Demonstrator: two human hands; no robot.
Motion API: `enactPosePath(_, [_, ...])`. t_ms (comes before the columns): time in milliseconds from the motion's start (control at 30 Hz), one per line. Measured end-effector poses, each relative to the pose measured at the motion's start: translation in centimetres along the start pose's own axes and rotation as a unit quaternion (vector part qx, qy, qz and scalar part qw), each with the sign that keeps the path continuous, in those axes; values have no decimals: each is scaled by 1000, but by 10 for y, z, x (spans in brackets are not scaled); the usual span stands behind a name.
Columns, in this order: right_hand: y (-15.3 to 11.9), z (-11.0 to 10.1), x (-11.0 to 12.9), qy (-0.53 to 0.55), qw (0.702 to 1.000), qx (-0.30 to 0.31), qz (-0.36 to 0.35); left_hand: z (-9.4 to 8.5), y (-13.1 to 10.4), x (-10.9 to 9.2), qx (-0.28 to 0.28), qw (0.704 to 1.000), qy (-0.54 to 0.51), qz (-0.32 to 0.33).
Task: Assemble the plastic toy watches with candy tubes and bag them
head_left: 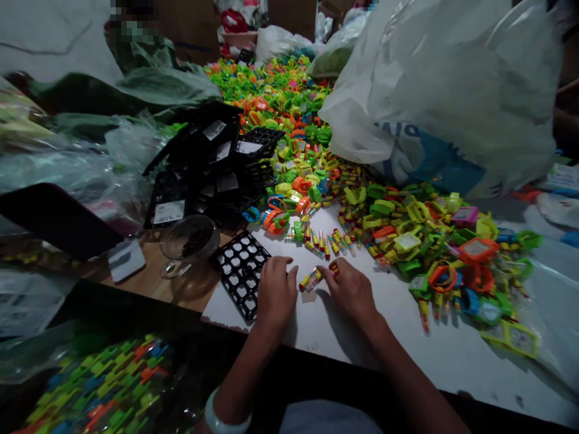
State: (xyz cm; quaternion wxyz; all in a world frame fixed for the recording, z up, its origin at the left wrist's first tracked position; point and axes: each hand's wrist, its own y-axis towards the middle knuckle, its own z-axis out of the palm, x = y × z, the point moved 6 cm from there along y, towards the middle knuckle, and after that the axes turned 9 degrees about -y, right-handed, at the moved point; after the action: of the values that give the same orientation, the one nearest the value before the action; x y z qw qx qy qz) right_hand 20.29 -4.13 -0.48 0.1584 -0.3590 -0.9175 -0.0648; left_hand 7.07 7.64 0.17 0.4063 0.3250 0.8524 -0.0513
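My left hand (pixel 277 290) rests at the right edge of a black tray with round holes (pixel 244 271). Its fingers curl; whatever they may hold is hidden. My right hand (pixel 349 288) pinches a small yellow and red tube (pixel 333 267) between thumb and fingers. Between the hands, more such tubes (pixel 311 279) lie on the white board (pixel 325 337), close to the right thumb. Beyond the hands several loose tubes (pixel 323 241) are scattered near an orange toy watch (pixel 274 220).
A heap of colourful toy watches (pixel 407 241) spreads at the right below a large white bag (pixel 443 78). Stacked black trays (pixel 203 157) and a clear glass bowl (pixel 190 238) stand at the left. More bright pieces (pixel 108 386) fill the lower left.
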Motion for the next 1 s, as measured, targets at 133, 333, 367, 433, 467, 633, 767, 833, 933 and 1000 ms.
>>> enactPosePath(133, [11,23,17,-32,997,61,15,1,52,0,-30,998,53,-6])
enactPosePath(333, [-7,11,-15,-73,997,3,-25,27,86,-4,-22,997,65,-31])
enactPosePath(367, [-13,12,-17,-78,997,-8,-22,32,85,-4,-19,998,59,-32])
enactPosePath(433, [-23,18,-14,-75,997,-1,-22,40,82,-3,-14,999,43,-26])
enactPosePath(467, [-25,21,-11,-69,997,6,-26,42,80,-3,-14,999,33,-20])
enactPosePath(633, [-13,16,-15,47,998,-9,-26,29,77,-7,-63,997,-23,40])
enactPosePath(767, [1,2,-43,394,915,28,83,11,66,-22,-99,987,-44,116])
enactPosePath(833, [6,-3,-45,522,845,32,113,11,55,-35,-87,981,-50,166])
enactPosePath(933, [12,-3,-32,587,799,51,120,18,37,-49,-48,978,-88,184])
enactPosePath(1000, [15,4,-19,613,778,75,114,24,27,-52,-28,978,-132,159])
